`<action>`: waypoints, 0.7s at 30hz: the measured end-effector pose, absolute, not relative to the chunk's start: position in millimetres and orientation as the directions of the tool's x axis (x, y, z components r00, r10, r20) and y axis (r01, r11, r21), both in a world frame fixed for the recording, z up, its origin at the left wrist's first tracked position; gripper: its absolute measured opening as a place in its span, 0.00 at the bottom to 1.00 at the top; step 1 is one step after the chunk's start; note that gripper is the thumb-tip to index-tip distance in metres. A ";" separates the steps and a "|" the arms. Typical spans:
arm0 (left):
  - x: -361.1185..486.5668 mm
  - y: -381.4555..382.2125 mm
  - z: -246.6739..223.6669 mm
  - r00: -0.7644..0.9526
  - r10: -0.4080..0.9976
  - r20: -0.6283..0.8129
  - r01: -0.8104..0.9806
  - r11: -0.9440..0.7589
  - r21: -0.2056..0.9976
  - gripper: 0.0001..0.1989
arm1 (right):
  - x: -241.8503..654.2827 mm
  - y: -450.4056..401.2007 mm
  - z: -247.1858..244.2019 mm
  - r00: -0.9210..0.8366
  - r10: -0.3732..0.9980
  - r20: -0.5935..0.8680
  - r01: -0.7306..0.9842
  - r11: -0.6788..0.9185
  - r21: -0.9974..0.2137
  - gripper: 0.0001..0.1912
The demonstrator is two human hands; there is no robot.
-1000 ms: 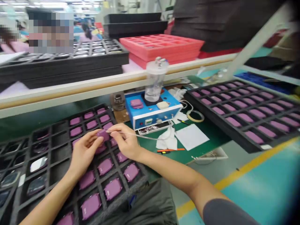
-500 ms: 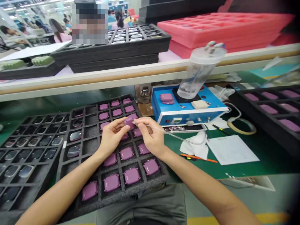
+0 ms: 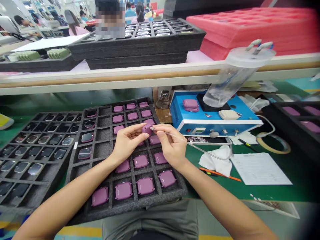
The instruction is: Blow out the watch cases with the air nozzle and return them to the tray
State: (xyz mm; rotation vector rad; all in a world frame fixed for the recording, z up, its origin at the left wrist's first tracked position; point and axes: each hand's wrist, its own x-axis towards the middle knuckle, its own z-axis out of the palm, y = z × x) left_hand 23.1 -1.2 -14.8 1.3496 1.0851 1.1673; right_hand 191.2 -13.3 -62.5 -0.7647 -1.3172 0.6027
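Note:
Between the thumb and fingers of my left hand (image 3: 128, 141) is a purple watch case (image 3: 147, 129), tilted above the tray. My right hand (image 3: 173, 145) is closed on the tip of a thin clear tube (image 3: 200, 146), which points at the case's edge and looks in contact with it. Below both hands lies a black foam tray (image 3: 102, 151) whose pockets hold several more purple watch cases (image 3: 145, 185). In its left column sit dark, glossy watch faces (image 3: 87, 137). The tube runs right toward a blue control box (image 3: 200, 124). The fingers partly hide the held case.
On the blue box stand a clear cylinder (image 3: 225, 83) and two stacked purple cases (image 3: 190, 105). Another black tray (image 3: 37, 180) lies left. White tissue (image 3: 216, 161), an orange stick (image 3: 225, 175), a paper sheet (image 3: 261, 169) and a tape roll (image 3: 273, 146) lie right. A shelf edge (image 3: 125, 78) crosses behind.
The scene has shifted right and slightly changed angle in my view. Both hands keep the same grip, with the tube tip still at the watch case.

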 end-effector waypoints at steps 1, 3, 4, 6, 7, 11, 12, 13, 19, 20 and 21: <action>23.2 -1.4 -14.5 0.132 0.987 0.089 0.013 -0.092 0.996 0.25 | 191.3 -13.3 -63.0 0.164 0.769 0.618 0.033 0.622 -0.782 0.07; 23.4 -1.8 -13.9 0.137 0.986 0.089 0.010 -0.092 0.996 0.24 | 191.4 -13.4 -63.8 0.162 0.771 0.616 0.035 0.620 -0.784 0.07; 23.4 -1.9 -13.7 0.139 0.986 0.089 0.010 -0.091 0.996 0.24 | 191.4 -13.5 -64.0 0.161 0.772 0.616 0.037 0.619 -0.785 0.07; 23.4 -2.1 -13.7 0.139 0.986 0.090 0.009 -0.092 0.996 0.24 | 191.2 -13.5 -64.2 0.160 0.773 0.614 0.037 0.617 -0.786 0.07; 23.4 -2.2 -14.0 0.139 0.986 0.090 0.009 -0.092 0.996 0.24 | 191.0 -13.6 -64.2 0.161 0.773 0.614 0.036 0.617 -0.786 0.07; 22.8 -2.0 -15.4 0.139 0.986 0.093 0.011 -0.096 0.995 0.24 | 190.8 -14.0 -64.1 0.163 0.778 0.607 0.040 0.610 -0.792 0.07; 22.7 -1.9 -15.7 0.140 0.986 0.094 0.012 -0.097 0.995 0.24 | 190.9 -14.2 -64.1 0.164 0.779 0.606 0.043 0.608 -0.793 0.07; 22.6 -1.8 -15.9 0.141 0.985 0.095 0.012 -0.097 0.995 0.24 | 191.1 -14.4 -64.1 0.163 0.779 0.605 0.046 0.607 -0.794 0.07; 22.6 -1.7 -17.3 0.152 0.983 0.100 -0.006 -0.100 0.995 0.24 | 192.0 -15.5 -63.4 0.165 0.781 0.603 0.068 0.601 -0.797 0.07; 22.6 -1.7 -17.5 0.152 0.983 0.101 -0.009 -0.101 0.995 0.23 | 192.1 -15.5 -63.3 0.165 0.781 0.602 0.072 0.599 -0.797 0.08; 22.5 -1.6 -17.6 0.151 0.983 0.102 -0.010 -0.101 0.995 0.23 | 192.0 -15.6 -63.3 0.165 0.782 0.601 0.074 0.598 -0.798 0.08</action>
